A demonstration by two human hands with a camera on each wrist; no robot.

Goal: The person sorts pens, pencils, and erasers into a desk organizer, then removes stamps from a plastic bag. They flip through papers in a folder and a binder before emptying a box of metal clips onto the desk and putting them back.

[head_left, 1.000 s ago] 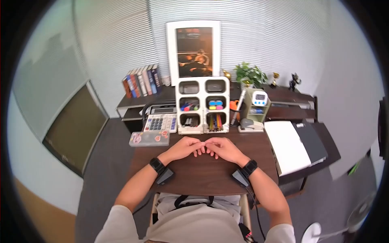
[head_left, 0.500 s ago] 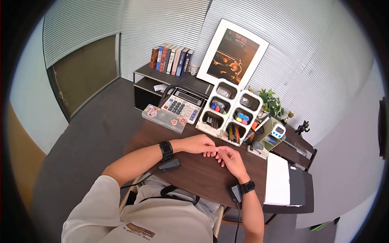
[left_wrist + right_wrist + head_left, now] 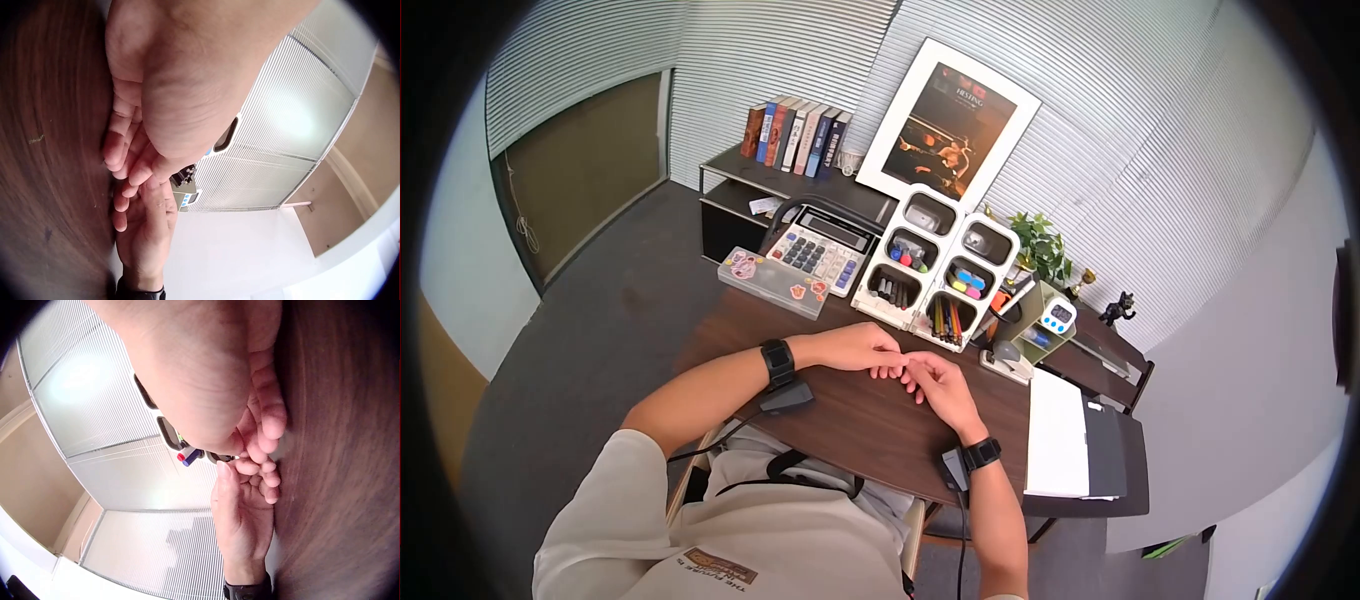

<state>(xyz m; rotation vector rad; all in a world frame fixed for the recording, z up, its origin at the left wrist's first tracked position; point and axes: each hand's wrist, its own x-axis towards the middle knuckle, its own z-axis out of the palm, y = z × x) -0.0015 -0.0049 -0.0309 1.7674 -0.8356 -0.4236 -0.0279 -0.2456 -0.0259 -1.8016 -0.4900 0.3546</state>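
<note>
Both hands rest on the dark wooden desk [image 3: 850, 420], fingertips meeting in the middle. The left hand [image 3: 852, 349] comes in from the left with loosely curled fingers and holds nothing. Touching it is the right hand [image 3: 943, 391], its fingers also loosely bent and free of any object. In the left wrist view the left hand [image 3: 181, 81] lies above the right hand [image 3: 147, 231], their tips in contact. The right wrist view has the right hand [image 3: 200, 375] near and the left hand [image 3: 247, 519] beyond.
Behind the hands stand a white organizer [image 3: 913, 323] with pens and markers, a calculator [image 3: 815, 257] and a stickered case [image 3: 776, 284]. At the right are a stapler [image 3: 1006, 364], a green holder with a timer [image 3: 1057, 316], white paper [image 3: 1057, 440] and a dark folder [image 3: 1105, 450].
The head view has turned and tilted, so the desk and its items appear rotated; lately they shifted slightly left. The hands stay together at the fingertips.
</note>
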